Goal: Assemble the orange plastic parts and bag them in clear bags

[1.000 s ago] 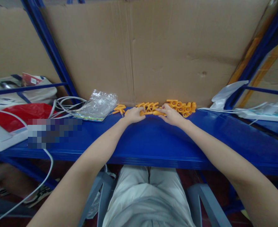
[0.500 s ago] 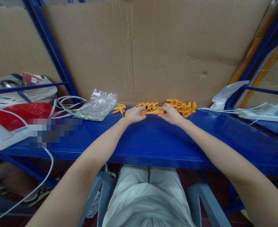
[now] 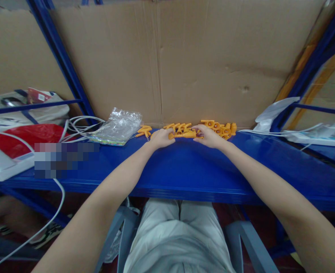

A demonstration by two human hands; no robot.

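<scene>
The orange piece (image 3: 189,134) lies on the blue desk (image 3: 178,167), near its far edge, in the gap between the two hands. More of its right end shows now than a second ago, when the right hand's fingers reached across it; that hand has drawn slightly to the right.

The right hand (image 3: 208,137) sits beside that end, thumb and fingers bent; whether they touch or grip the piece, I cannot tell. The left hand (image 3: 161,139) keeps its place on the other side, fingers curled next to a round orange end (image 3: 171,135); whether they are closed on it is too small to tell. The hands are apart from each other.

Just behind the piece stands a row of orange parts (image 3: 177,126). Beyond the right hand is a cluster of orange cups (image 3: 225,131), open ends showing; beyond the left are small orange parts (image 3: 144,130). These lie as they did before.

Further left come a clear bag (image 3: 118,127), white cables (image 3: 83,122), a red bag (image 3: 33,134) and a white power strip (image 3: 16,167). A white sheet (image 3: 272,113) leans by the right post. Cardboard (image 3: 201,64) walls the back, and grey chair arms (image 3: 245,235) flank the person's lap below.
</scene>
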